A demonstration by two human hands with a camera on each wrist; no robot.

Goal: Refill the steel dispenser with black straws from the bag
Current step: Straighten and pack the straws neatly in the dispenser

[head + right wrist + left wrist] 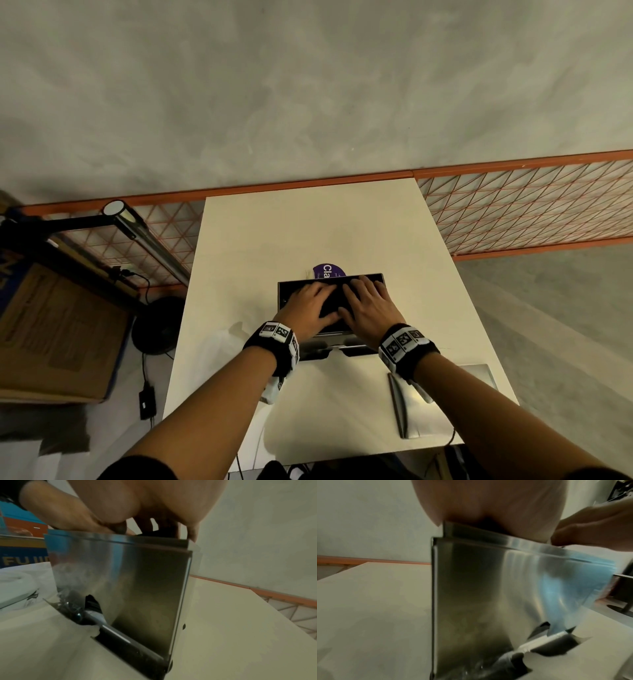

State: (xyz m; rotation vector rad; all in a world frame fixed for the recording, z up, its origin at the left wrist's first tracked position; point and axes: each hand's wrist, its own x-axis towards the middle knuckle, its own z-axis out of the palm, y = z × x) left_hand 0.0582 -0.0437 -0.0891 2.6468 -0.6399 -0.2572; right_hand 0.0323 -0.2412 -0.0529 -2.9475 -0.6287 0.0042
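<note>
The steel dispenser (pixel 283 291) stands open-topped in the middle of the white table (pixel 260 240). Black straws (pixel 334 304) fill its top. Both hands lie palm down on them with fingers spread flat: my left hand (pixel 310 306) on the left half, my right hand (pixel 370 308) on the right half. From the left wrist view I see the dispenser's front wall (pixel 488 588) under my palm (pixel 488 500). The right wrist view shows the same wall (pixel 128 581) and my fingers (pixel 193 532) at its rim. A bag with a purple label (pixel 328 270) peeks out behind the dispenser.
A flat steel lid (pixel 431 404) lies on the table near the front right. An orange mesh rail (pixel 531 205) runs behind the table. To the left stand a cardboard box (pixel 58 329), a desk lamp (pixel 144 233) and a black round base (pixel 159 325).
</note>
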